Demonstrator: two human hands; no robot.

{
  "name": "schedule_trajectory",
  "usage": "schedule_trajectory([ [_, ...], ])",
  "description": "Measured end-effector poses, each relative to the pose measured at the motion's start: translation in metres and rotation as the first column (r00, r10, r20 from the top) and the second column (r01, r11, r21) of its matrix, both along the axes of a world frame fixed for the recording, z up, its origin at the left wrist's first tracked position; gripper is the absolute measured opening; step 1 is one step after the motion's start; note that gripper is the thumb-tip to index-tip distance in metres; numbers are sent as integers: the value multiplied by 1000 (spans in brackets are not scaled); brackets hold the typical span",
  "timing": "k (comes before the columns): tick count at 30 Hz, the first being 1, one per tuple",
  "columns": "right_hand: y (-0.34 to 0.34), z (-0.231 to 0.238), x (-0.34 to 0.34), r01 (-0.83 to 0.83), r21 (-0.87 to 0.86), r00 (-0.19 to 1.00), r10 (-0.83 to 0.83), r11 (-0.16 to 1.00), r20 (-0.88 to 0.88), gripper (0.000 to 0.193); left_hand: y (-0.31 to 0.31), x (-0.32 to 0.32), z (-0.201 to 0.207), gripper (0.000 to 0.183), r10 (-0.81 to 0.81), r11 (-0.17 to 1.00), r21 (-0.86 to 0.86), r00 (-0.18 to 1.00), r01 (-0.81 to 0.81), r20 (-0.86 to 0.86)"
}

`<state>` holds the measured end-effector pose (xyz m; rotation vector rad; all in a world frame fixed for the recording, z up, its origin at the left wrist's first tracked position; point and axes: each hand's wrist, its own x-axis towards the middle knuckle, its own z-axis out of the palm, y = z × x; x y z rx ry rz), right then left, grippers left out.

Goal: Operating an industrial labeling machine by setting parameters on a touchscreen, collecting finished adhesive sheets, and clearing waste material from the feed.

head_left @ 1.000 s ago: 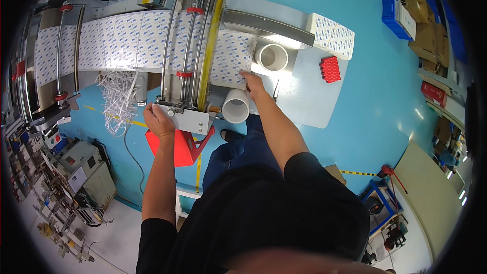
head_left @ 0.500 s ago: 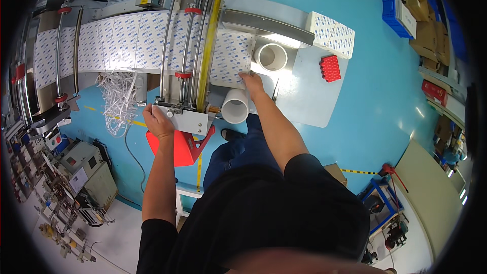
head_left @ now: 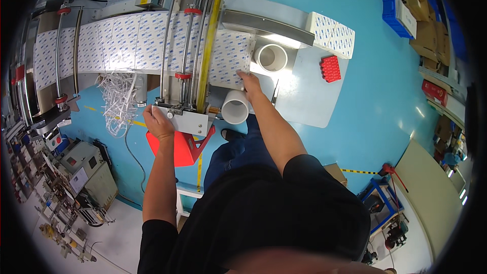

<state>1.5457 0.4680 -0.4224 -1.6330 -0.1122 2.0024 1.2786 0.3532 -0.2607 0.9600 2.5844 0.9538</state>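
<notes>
A corner of the blue-printed white sheet (head_left: 231, 56) is touched by the right grip (head_left: 249, 82), while the left grip (head_left: 159, 123) is rested against the white end plate (head_left: 188, 121) of a roller machine (head_left: 187, 45). Two white tubes (head_left: 234, 97) are placed near the right grip, and a red block (head_left: 330, 69) is set on the grey counter (head_left: 308, 96).

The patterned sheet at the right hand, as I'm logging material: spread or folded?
Spread: the patterned sheet lies flat right of the yellow strip, no fold visible; the right hand touches its near corner.
</notes>
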Motion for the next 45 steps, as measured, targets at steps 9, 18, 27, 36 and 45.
schedule_trajectory([
  [9, 7, 12, 5, -6, -34, 998, 4, 999, -60, 40, 3, 2, 5, 33, -2, 1000, -3, 1000, 2, -2],
  [18, 5, 8, 2, -186, 50, 973, 177, 981, 146, 43, 6, 4, 7, 30, 3, 1000, 3, 1000, -3, -4],
  [27, 13, 14, -1, -147, 107, 988, 141, 983, 61, 47, 5, 0, 6, 30, 9, 1000, -8, 1000, -9, -28],
  [36, 27, 29, 4, -201, 244, 979, 188, 949, 78, 43, 16, 8, 6, 32, -3, 999, -41, 1000, 3, 2],
  [45, 38, 30, 6, -283, 208, 933, 218, 936, 286, 51, 17, 23, 4, 35, 42, 996, -83, 999, -41, 10],
])
